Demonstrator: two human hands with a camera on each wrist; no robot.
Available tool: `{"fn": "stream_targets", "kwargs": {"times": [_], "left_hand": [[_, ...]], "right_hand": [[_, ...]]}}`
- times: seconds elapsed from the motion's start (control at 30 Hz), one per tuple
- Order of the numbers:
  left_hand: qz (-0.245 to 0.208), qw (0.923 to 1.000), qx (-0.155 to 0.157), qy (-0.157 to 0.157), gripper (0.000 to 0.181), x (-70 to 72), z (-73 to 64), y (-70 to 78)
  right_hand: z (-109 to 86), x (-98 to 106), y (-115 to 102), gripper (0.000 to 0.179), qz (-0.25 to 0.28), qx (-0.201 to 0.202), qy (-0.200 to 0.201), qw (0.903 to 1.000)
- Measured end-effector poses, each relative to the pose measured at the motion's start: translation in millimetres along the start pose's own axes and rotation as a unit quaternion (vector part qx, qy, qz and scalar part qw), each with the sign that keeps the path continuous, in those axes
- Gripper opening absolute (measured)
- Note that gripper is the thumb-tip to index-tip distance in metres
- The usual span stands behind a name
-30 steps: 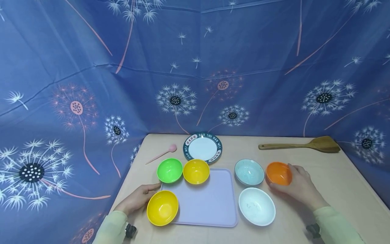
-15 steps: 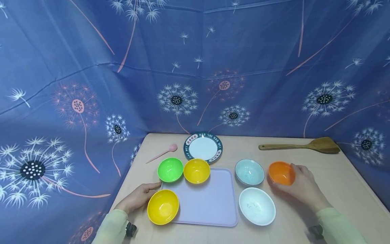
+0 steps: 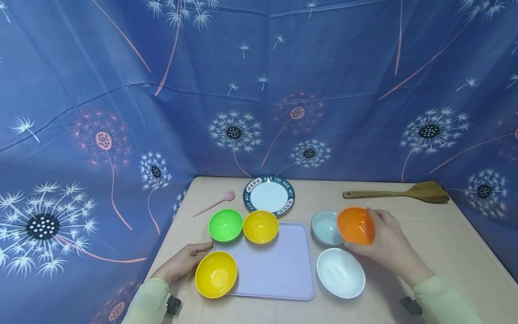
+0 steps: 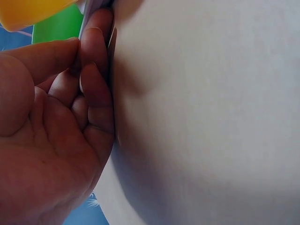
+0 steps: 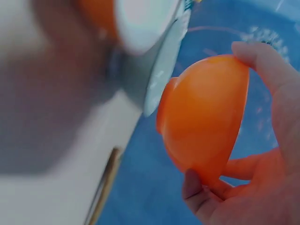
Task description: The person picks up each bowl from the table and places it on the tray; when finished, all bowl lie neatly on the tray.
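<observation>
My right hand (image 3: 394, 247) grips an orange bowl (image 3: 356, 226) by its rim, thumb on one side and fingers on the other. In the right wrist view this bowl (image 5: 204, 112) is tipped on its side, raised off the table. Its left edge overlaps a light blue bowl (image 3: 323, 227) in the head view. Just in front sits a white bowl (image 3: 341, 273). At the left edge of a pale purple tray (image 3: 275, 270), my left hand (image 3: 184, 262) pinches the rim between thumb and curled fingers. A yellow bowl (image 3: 216, 275) stands over the tray's near left corner.
On the tray's far left side are a green bowl (image 3: 225, 226) and another yellow bowl (image 3: 261, 227). Behind them lie a green-rimmed plate (image 3: 269, 195) and a pink spoon (image 3: 218, 202). A wooden spatula (image 3: 404, 193) lies at the back right, before a blue curtain (image 3: 348, 90).
My right hand first shifted the orange bowl slightly right, then lifted it and brought it left over the light blue bowl's edge. My left hand has stayed at the tray.
</observation>
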State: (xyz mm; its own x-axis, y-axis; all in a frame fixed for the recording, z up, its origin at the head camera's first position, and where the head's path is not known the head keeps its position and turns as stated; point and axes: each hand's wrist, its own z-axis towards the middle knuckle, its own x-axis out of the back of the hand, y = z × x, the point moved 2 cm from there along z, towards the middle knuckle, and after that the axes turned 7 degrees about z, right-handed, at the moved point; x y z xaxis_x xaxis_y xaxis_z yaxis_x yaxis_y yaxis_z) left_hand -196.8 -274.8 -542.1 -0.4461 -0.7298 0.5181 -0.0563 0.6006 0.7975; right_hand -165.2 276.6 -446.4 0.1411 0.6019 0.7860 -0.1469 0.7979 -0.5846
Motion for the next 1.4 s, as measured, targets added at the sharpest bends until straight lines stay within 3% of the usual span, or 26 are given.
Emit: {"fn": "stream_targets", "kwargs": {"times": [0.27,0.83,1.07,1.4], "left_hand": [[-0.003,1.0000,0.000,-0.003,0.045,0.8,0.0,-0.2],[0.005,1.0000,-0.005,-0.001,0.046,1.0,0.0,1.4],[0.000,1.0000,-0.009,0.003,0.044,-0.6,-0.1,2.8],[0.001,1.0000,-0.007,0.002,0.044,1.1,1.2,0.7]], "right_hand": [[1.0,-25,-48,0.116,0.008,0.052,-0.028,0.9983],[-12.7,-115,-126,0.113,0.022,0.045,-0.149,0.9876],[-24.8,-143,-142,0.114,0.054,0.044,-0.206,0.9761],[-33.1,-168,-152,0.116,0.101,0.034,-0.246,0.9633]]}}
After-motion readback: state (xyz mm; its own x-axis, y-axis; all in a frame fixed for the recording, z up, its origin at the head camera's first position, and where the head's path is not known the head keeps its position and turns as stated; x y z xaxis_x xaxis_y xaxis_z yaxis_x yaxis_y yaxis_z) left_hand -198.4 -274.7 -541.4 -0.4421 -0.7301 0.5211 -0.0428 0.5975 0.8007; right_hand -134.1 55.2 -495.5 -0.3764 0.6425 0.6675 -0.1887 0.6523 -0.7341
